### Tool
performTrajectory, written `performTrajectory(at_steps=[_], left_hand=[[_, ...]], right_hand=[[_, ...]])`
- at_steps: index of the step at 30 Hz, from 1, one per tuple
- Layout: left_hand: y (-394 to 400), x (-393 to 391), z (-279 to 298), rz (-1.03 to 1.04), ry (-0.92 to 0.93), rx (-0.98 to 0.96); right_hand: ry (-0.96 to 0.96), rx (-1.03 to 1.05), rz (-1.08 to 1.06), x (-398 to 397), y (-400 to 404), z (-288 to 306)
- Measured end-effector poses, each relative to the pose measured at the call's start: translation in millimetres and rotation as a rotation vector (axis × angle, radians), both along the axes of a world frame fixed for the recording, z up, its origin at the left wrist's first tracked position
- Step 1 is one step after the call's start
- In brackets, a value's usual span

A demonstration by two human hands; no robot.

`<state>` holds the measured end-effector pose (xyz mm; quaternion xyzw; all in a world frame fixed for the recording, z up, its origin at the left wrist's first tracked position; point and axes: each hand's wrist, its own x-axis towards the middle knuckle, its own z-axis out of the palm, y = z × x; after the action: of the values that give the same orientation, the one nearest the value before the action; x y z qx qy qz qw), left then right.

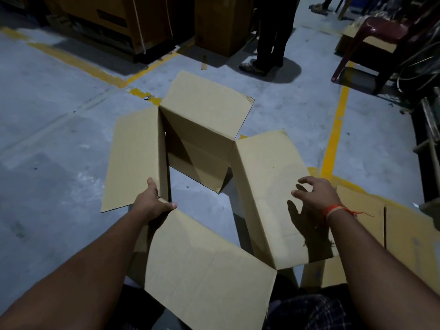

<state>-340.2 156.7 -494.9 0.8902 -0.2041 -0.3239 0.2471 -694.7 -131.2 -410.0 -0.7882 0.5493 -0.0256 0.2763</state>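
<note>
The box [197,139] is standing on the floor [59,139] right in front of the person, between the two arms, with its mouth facing up. All four flaps are lying splayed outward: the far flap [204,96], the left flap [133,158], the right flap [269,186] and the near flap [204,270], which is reaching toward the person's lap. Inside, only cardboard walls and a patch of grey floor are showing. The walls are leaning a little askew. The box's long axis is running from near to far, angling slightly leftward as it goes away.

The left hand [154,203] is holding the near-left corner, its grip closed there with the thumb lying over the edge of the near flap. The right hand [316,194] is hovering over the right flap with fingers spread and slightly bent, its grip open, throwing a shadow on the cardboard. A thread [333,209] is circling that wrist.

A flat sheet [404,234] of cardboard is lying under the right flap's outer side. Yellow lines [333,139] are crossing the floor around the box. Beyond the far flap another person's legs [271,44] are standing, with tall cartons [107,20] to their left and a chair [371,39] to the right, all well apart from the box.
</note>
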Motion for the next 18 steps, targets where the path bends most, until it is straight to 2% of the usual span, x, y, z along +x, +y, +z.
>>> performTrajectory(at_steps=[7, 13, 18], left_hand=[[-13, 0, -1, 0.093, 0.018, -0.158], [-37, -12, 5, -0.015, 0.037, -0.253], [-47, -30, 11, -0.209, -0.032, -0.225]], right_hand=[[-0.227, 0.051, 0.002, 6, -1, 15], [-0.220, 0.136, 0.151, 17, 4, 29], [-0.156, 0.196, 0.315, 22, 15, 47]])
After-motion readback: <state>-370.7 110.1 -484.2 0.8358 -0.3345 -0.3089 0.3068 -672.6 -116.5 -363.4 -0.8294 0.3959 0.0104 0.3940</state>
